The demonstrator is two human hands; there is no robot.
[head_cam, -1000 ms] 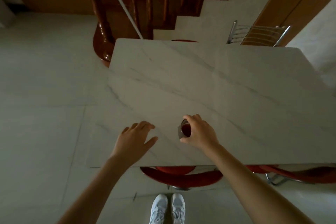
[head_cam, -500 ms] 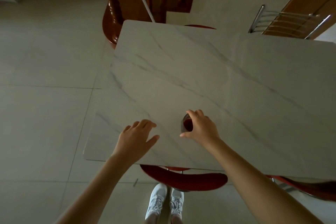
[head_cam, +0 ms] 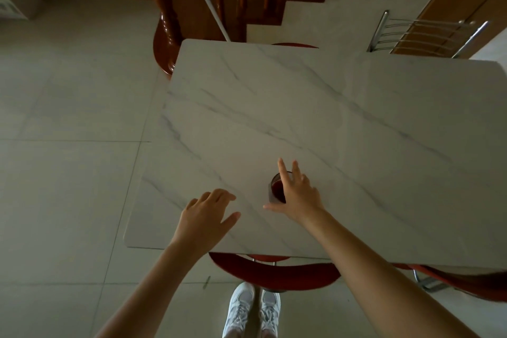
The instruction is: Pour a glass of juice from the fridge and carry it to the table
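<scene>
A glass of dark red juice [head_cam: 277, 189] stands upright on the white marble table [head_cam: 343, 123], near its front edge. My right hand [head_cam: 297, 195] is just right of the glass and partly over it, with fingers straight and spread and the thumb out to the left; it no longer grips the glass. My left hand [head_cam: 205, 217] hovers over the table's front left part with fingers loosely bent, holding nothing.
Red chair seats [head_cam: 274, 271] stick out from under the table's front edge, above my white shoes [head_cam: 252, 310]. A metal chair back [head_cam: 425, 33] stands at the far right. A wooden staircase with a newel post [head_cam: 164, 22] rises behind the table. Tiled floor lies to the left.
My right hand has let go of the glass and its fingers have spread straight. The glass stays on the table. My left hand has hardly moved.
</scene>
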